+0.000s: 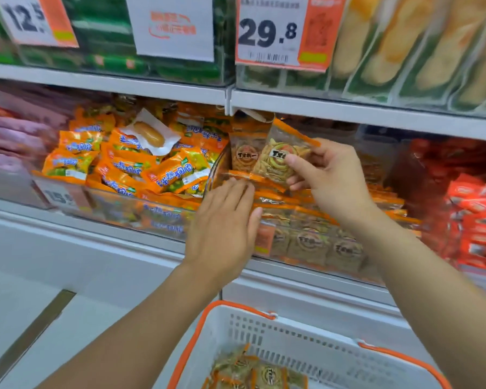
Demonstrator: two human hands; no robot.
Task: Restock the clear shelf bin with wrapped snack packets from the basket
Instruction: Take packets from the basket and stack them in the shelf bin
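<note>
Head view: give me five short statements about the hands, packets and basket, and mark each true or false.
1. The right hand pinches a snack packet above the clear bin. True.
2. The left hand grips a packet. False: it rests flat on the bin's packets.
3. The basket is empty. False: packets lie in it.
4. The basket has orange handles. True.
5. The price tag reads 19.8. False: 29.8.

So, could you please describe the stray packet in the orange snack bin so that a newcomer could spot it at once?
Find the middle shelf under the green packs, and on it the bin of orange packets left of both hands. On top of that heap lies the stray packet: the only white wrapper, showing a golden, sausage-shaped roll.
</note>
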